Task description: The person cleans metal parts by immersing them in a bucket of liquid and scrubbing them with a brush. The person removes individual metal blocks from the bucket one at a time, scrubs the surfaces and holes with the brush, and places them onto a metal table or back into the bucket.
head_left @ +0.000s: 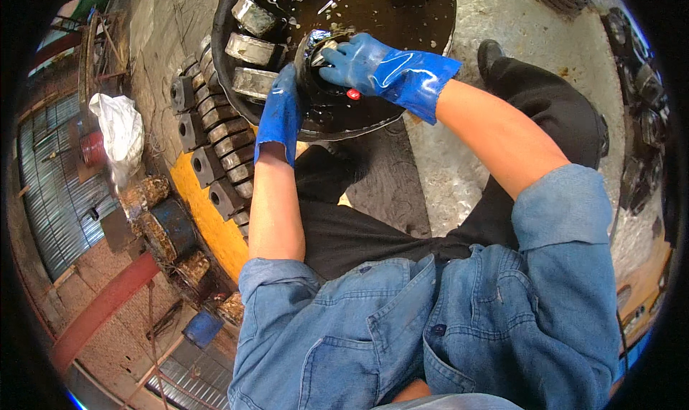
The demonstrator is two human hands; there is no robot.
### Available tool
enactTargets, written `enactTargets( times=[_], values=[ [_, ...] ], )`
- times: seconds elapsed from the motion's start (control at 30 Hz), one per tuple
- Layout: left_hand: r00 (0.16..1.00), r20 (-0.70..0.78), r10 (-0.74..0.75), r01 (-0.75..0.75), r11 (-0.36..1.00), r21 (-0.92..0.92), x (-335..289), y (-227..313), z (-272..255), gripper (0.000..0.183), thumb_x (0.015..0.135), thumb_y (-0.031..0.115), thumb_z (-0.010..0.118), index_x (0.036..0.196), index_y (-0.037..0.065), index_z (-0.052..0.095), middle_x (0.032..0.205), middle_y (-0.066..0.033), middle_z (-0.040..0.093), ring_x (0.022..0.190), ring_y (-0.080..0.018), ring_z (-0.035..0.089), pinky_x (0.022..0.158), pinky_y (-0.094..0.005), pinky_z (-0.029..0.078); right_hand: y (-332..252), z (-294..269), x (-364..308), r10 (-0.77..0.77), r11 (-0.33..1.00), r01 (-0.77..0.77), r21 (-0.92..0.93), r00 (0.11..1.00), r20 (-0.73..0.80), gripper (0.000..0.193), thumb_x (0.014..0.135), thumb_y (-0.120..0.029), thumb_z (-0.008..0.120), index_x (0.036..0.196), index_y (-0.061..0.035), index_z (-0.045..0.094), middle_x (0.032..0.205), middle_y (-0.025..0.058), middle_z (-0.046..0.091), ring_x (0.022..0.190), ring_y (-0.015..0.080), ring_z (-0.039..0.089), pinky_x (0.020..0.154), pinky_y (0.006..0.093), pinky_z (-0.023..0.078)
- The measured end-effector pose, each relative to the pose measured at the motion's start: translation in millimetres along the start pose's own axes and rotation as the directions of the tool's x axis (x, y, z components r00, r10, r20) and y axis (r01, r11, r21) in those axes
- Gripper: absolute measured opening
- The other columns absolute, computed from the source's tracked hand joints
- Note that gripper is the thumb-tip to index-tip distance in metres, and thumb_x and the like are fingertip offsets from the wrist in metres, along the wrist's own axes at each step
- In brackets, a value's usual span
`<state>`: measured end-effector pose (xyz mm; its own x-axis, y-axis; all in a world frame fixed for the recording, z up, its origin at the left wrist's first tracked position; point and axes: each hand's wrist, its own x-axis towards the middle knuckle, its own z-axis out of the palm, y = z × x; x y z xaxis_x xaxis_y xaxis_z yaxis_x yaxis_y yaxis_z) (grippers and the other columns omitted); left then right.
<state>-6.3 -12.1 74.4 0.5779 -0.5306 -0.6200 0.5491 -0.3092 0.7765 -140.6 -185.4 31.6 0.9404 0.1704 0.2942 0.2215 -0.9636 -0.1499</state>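
Note:
A wide round black tub (228, 66) with dark, oily liquid stands in front of me at the top of the view. Over the liquid, my gloved left hand (284, 94) grips the left side of a dark, hollow round metal part (304, 67); most of its fingers are hidden. My gloved right hand (359, 62) reaches into the part's opening, fingers closed round a small pale, shiny item whose kind I cannot make out. A small red spot (353, 93) shows just below the right glove. Inside the tub's left side, several metal blocks (251, 50) sit apart from my hands.
Left of the tub, rows of ribbed metal parts (230, 137) and dark blocks with holes (192, 132) line a yellow board (204, 216). A white sack (118, 130) lies farther left. Dark metal parts (646, 123) are heaped along the right edge.

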Motion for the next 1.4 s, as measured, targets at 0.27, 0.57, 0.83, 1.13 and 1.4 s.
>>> enactTargets(
  times=[0.27,0.57,0.83,1.13,1.4],
  values=[
    [0.999,-0.002,0.04,-0.04,0.995,0.086,16,-15,-26,0.049,0.111,0.039,0.048,0.138,0.003,0.067,0.134,-0.0118,0.07,0.122,-0.0238,0.064,0.11,-0.0385,0.048,-7,9,12,0.763,0.167,-0.703,0.692,0.537,0.361,0.034,0.093,-0.042,0.072,0.111,-0.0141,0.079,0.092,0.0155,0.078,0.088,0.0303,0.077,0.086,0.0397,0.06],
    [0.97,-0.052,0.237,-0.207,0.918,0.337,14,-18,-32,0.057,0.11,0.042,0.048,0.147,0.001,0.061,0.147,-0.0121,0.063,0.135,-0.025,0.056,0.117,-0.0361,0.039,-25,46,11,0.628,-0.773,0.198,0.603,0.374,0.683,0.028,0.108,-0.03,0.057,0.126,-0.0109,0.066,0.122,0.0187,0.074,0.103,0.04,0.074,0.084,0.0542,0.061],
    [0.89,0.075,0.451,-0.435,0.785,0.441,-14,-15,-26,0.057,0.108,0.046,0.05,0.142,0.002,0.065,0.143,-0.0156,0.065,0.133,-0.0255,0.057,0.116,-0.0378,0.04,29,21,18,0.32,-0.78,-0.35,0.519,0.489,0.811,0.034,0.104,-0.022,0.064,0.136,-0.0111,0.07,0.119,0.0185,0.076,0.101,0.0306,0.075,0.083,0.0431,0.061],
    [0.723,0.184,0.666,-0.632,0.531,0.564,9,-33,-41,0.061,0.09,0.018,0.063,0.15,0.015,0.057,0.126,-0.0313,0.067,0.122,-0.0462,0.064,0.105,-0.0483,0.051,20,-40,89,-0.037,0.781,-0.467,0.415,0.629,0.777,0.031,0.094,-0.024,0.075,0.124,-0.0142,0.077,0.107,0.0106,0.08,0.096,0.0226,0.074,0.088,0.0365,0.059],
    [0.697,0.14,0.704,-0.516,0.356,0.779,-3,-34,-39,0.053,0.086,0.021,0.066,0.139,0.014,0.068,0.12,-0.0274,0.072,0.119,-0.0438,0.067,0.101,-0.052,0.054,1,-33,80,-0.013,0.994,-0.032,0.104,0.916,0.401,0.025,0.093,-0.024,0.072,0.117,-0.0188,0.078,0.105,0.0154,0.078,0.094,0.0345,0.076,0.084,0.0395,0.061]
  ],
)
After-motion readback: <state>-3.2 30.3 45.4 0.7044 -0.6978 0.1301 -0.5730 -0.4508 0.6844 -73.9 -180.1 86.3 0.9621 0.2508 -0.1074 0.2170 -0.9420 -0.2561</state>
